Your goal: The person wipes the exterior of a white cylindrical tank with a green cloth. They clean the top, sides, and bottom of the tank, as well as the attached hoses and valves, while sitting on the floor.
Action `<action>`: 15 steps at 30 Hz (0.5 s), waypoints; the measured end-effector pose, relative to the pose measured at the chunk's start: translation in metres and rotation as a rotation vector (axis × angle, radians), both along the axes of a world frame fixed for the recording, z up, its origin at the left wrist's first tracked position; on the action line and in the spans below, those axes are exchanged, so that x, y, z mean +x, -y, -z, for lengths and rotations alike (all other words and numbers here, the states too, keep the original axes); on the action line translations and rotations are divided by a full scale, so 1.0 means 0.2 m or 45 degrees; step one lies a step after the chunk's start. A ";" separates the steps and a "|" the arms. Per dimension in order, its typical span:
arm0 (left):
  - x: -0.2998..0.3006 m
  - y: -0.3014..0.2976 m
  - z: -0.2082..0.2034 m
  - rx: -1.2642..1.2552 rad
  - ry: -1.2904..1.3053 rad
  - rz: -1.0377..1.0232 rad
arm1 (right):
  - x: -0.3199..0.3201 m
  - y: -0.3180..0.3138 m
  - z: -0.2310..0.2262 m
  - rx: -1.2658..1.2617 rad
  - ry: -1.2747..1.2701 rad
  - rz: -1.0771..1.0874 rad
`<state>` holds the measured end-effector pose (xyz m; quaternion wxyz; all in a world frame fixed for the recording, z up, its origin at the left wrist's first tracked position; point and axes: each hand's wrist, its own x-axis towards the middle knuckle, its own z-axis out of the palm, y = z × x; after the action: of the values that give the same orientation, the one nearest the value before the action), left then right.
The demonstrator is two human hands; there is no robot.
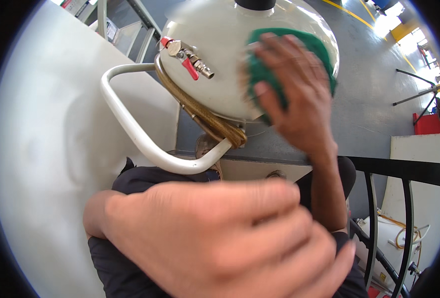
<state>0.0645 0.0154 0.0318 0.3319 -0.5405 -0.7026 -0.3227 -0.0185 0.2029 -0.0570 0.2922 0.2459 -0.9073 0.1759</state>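
A rounded white tank (210, 30) stands in front of me. My right hand (294, 89) presses a green cloth (319, 47) against its right side, fingers spread over the folds. My left hand (215, 233) is raised close in front of my lap, large and smeared by motion. Its fingers are loosely bent with gaps between them, and no object shows in it. On the tank's left side sits a metal valve (177, 49) with a red lever (190, 69). A white tube handle (130, 119) curves out below it, with a yellowish braided hose (195, 109) alongside.
A white wall or panel (41, 124) rises at my left. A black railing (404, 171) runs along the right, with another white tank and coiled hose (404, 233) beyond it. A grey metal frame (143, 20) stands behind at upper left. A black stand (419, 94) and red box (429, 123) are farther right.
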 end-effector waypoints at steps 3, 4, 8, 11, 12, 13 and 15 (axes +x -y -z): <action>0.07 0.00 -0.01 0.228 -0.093 -0.009 | -0.01 0.08 -0.05 0.039 0.085 -0.129; 0.09 0.01 -0.01 0.286 -0.091 -0.009 | -0.05 0.07 -0.05 0.029 0.038 -0.108; 0.14 0.18 -0.07 0.272 0.047 0.002 | -0.22 0.00 -0.07 -0.025 0.003 0.082; 0.10 0.09 -0.05 0.328 0.009 0.054 | -0.14 0.07 -0.06 -0.004 -0.006 0.267; 0.05 0.07 -0.02 0.351 -0.085 0.086 | -0.11 0.10 -0.05 0.046 0.012 0.173; 0.03 0.09 0.01 0.347 -0.135 0.081 | -0.09 0.17 -0.06 0.087 0.025 0.095; -0.01 0.12 0.04 0.357 -0.241 0.093 | -0.06 0.27 -0.05 0.127 0.008 0.000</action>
<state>0.0627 -0.0084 0.0246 0.4567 -0.5420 -0.5961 -0.3773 -0.0307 0.1485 -0.0463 0.2767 0.2595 -0.9159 0.1313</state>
